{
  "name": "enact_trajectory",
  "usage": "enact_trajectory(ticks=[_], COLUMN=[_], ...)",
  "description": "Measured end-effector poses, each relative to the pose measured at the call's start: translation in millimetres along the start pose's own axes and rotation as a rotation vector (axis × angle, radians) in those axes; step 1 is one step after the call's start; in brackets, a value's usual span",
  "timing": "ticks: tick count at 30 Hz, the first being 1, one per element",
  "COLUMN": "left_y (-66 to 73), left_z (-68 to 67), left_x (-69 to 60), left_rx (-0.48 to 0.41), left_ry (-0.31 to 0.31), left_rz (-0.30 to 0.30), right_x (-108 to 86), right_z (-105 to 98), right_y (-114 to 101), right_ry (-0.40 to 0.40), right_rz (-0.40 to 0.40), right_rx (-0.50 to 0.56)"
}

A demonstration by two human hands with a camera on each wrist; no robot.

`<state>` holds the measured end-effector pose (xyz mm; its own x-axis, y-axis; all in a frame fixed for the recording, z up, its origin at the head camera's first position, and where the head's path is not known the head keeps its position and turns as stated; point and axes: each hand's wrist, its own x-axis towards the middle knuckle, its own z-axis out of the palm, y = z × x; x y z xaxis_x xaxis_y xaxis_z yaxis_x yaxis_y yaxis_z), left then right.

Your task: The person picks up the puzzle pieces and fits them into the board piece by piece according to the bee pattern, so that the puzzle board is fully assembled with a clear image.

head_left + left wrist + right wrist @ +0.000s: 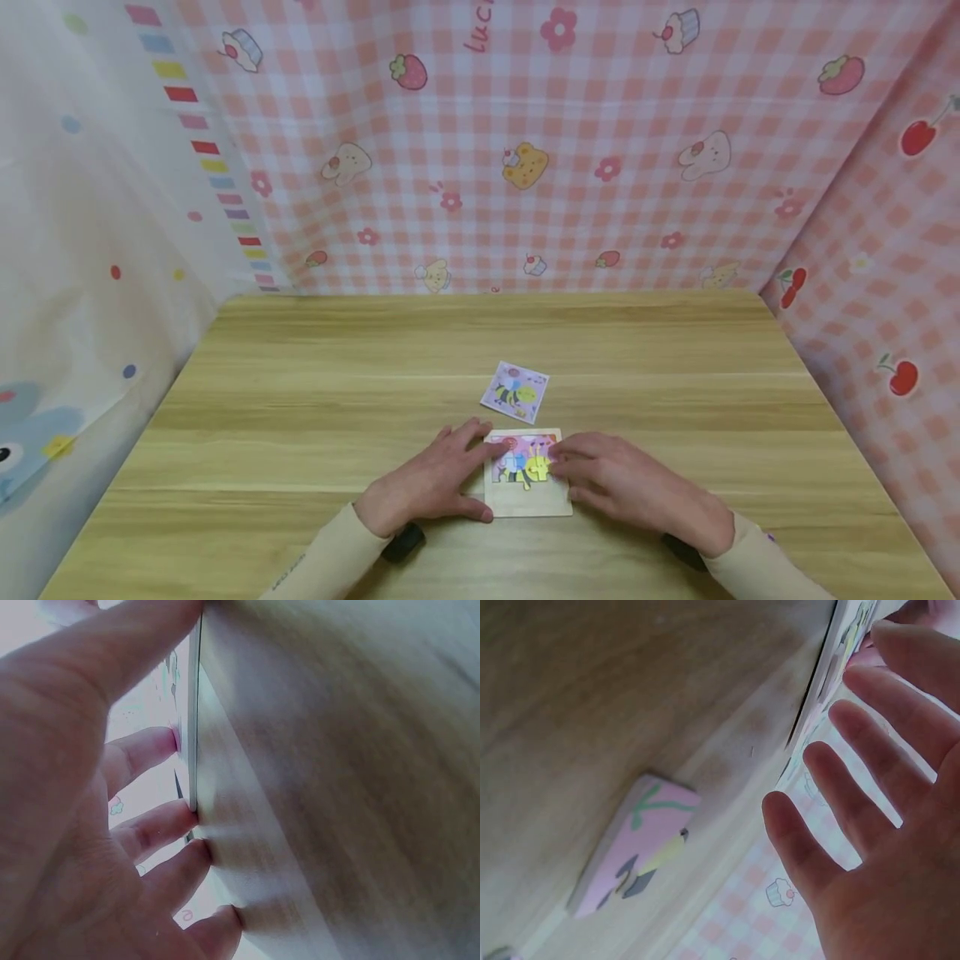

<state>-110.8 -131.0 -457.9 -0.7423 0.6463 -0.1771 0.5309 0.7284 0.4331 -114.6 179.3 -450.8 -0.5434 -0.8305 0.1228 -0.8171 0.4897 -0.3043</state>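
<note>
A small wooden puzzle tray point(528, 503) lies flat on the table, its upper part filled with joined pieces of a bee picture point(536, 468) and its lower part bare wood. At the tray's left side rests my left hand point(429, 479). Its thumb lies by the lower left corner, one finger touches the picture, and the others spread along the edge. My right hand point(633, 482) is at the right side, fingers fairly straight, with fingertips over the picture's right edge. In the right wrist view, a loose pink puzzle piece point(634, 851) with green and yellow marks lies on the table.
A square picture card point(516, 392) of the same bee lies just beyond the tray, slightly turned. The wooden table point(337, 367) is bounded by a checked cloth point(480, 208) at the back and more cloth on both sides. Part of another object shows at the right wrist view's lower left corner.
</note>
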Motion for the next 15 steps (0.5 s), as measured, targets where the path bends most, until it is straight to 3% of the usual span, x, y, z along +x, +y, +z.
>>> enact_trajectory(ticks=[9,15], left_y=[1.3,1.4], left_z=[-1.0,-1.2], left_x=[0.0,0.4], left_rx=[0.001,-0.006], left_ry=[0.0,-0.01], left_rz=[-0.005,-0.012], right_x=[-0.7,-0.3], right_z=[-0.5,-1.6], right_y=[-4.2,-5.5], right_ry=[-0.1,-0.124], right_rz=[0.039,0.048], right_rx=[-0.033,-0.043])
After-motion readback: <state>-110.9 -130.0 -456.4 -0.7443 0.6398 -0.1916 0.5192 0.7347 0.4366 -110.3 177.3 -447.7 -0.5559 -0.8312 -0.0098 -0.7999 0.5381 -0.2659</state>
